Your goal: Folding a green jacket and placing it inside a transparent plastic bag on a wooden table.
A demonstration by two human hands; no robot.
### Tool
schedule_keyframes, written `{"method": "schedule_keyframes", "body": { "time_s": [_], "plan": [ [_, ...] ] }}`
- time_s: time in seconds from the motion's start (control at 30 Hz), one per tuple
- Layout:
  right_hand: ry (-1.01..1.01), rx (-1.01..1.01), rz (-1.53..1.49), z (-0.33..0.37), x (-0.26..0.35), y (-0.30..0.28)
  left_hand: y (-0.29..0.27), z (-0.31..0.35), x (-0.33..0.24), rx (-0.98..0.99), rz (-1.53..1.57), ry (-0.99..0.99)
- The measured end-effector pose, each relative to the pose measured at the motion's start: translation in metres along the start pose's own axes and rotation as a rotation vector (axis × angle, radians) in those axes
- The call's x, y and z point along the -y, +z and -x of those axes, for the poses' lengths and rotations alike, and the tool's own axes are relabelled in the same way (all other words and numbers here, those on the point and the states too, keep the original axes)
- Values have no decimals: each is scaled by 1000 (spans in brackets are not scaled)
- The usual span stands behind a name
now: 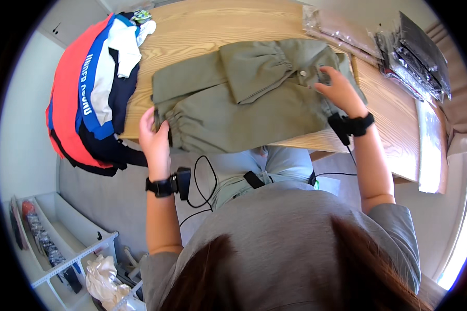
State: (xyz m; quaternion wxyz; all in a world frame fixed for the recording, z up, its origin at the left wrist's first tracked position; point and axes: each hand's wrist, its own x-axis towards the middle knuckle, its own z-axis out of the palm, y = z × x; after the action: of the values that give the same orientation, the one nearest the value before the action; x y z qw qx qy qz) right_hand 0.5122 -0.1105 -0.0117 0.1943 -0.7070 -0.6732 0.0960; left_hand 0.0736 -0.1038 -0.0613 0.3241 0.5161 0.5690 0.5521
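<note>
An olive-green garment (254, 111) lies folded on the wooden table in front of me. It has gathered elastic sections and a small round button near its right end. At its lower left corner, my left hand (154, 139) has the edge between thumb and fingers, beside a gathered part. My right hand (343, 92) is over the right end of the garment, thumb and fingers apart, holding nothing. Whether its fingertips touch the cloth is hard to tell. A black strap with a small device is on each wrist.
A pile of clothes (70, 98) in red, blue, white and black hangs over the table's left edge. Plastic-wrapped packages (417, 57) sit at the back right, with a clear plastic bag (429, 147) at the right edge. White divided bins (62, 228) stand lower left. Black cables (206, 179) hang by my wrists.
</note>
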Motion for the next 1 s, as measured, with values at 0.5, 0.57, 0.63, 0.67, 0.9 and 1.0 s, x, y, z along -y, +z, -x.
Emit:
{"method": "schedule_keyframes", "body": {
  "time_s": [0.5, 0.57, 0.63, 0.67, 0.9, 1.0],
  "plan": [
    [-355, 289, -59, -25, 18, 12, -7, -56, -8, 599, -454, 148],
    [-271, 302, -131, -27, 24, 12, -8, -64, -2, 642, -405, 110],
    [-187, 313, -203, -28, 25, 12, -4, -69, 5, 589, -389, 127],
    [-185, 315, -206, -29, 23, 13, -2, -71, 6, 537, -373, 144],
    [-129, 282, -135, -29, 18, 14, 11, -73, 3, 464, -488, 179],
    [-244, 140, -31, -14, 33, 8, 6, -73, 12, 446, -508, 221]
  ]
}}
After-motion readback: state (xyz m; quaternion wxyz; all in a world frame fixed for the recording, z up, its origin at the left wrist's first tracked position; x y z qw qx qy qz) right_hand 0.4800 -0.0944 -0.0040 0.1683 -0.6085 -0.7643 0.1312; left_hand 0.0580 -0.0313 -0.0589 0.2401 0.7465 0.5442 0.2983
